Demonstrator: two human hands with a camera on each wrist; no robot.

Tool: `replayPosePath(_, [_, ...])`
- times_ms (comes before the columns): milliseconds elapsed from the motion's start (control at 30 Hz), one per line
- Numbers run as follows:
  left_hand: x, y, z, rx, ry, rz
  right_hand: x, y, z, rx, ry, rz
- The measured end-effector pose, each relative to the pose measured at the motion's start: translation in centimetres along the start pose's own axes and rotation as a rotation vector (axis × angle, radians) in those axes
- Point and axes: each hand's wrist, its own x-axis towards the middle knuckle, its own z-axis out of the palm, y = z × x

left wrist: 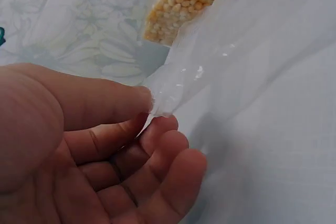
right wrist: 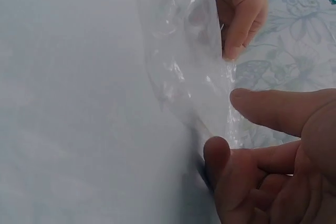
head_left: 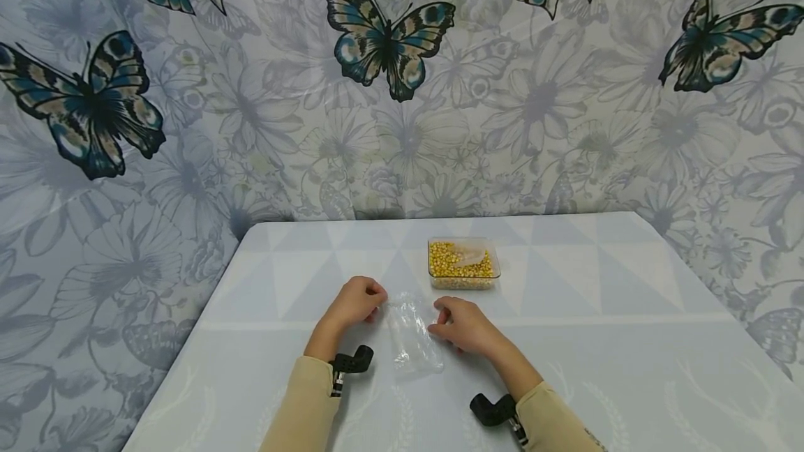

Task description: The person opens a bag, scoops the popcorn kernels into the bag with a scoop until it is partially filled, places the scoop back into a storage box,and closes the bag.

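Observation:
A clear plastic bag [head_left: 414, 344] hangs flat and crinkled between the two hands. My left hand [head_left: 358, 300] pinches its upper left corner between thumb and fingertips, as the bag [left wrist: 194, 72] in the left wrist view shows. The right hand [head_left: 467, 326] is at the bag's right edge, thumb and forefinger spread apart. In the right wrist view, the right thumb [right wrist: 262, 106] lies right at the bag's edge [right wrist: 230, 108], with the forefinger [right wrist: 218, 153] just below it.
Behind the hands, a clear rectangular box [head_left: 497, 273] holds yellow corn kernels [head_left: 444, 257] with a pale, translucent piece [head_left: 472, 257] on top. The table [head_left: 597, 368] has a pale triangle-patterned cover. A butterfly-print cloth [head_left: 414, 159] rises behind its far edge.

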Motion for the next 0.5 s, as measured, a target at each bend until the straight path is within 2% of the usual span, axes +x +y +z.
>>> replayPosePath(100, [-0.1,0.1,-0.3,-0.125,-0.045,-0.006,0.0,0.0,-0.2,0.024,0.009,0.028])
replayPosePath(267, [-0.4,0.5,-1.1,-0.307,-0.204,0.018,0.0,0.1,-0.6,0.046,0.018,0.055])
replayPosePath(367, [-0.6,0.9,-1.5,-0.337,-0.262,0.047,0.0,0.2,-0.9,0.070,0.031,0.027])
replayPosePath(500, [-0.8,1.4,-1.9,-0.351,-0.280,0.083,0.0,0.1,-1.5,0.103,0.057,-0.025])
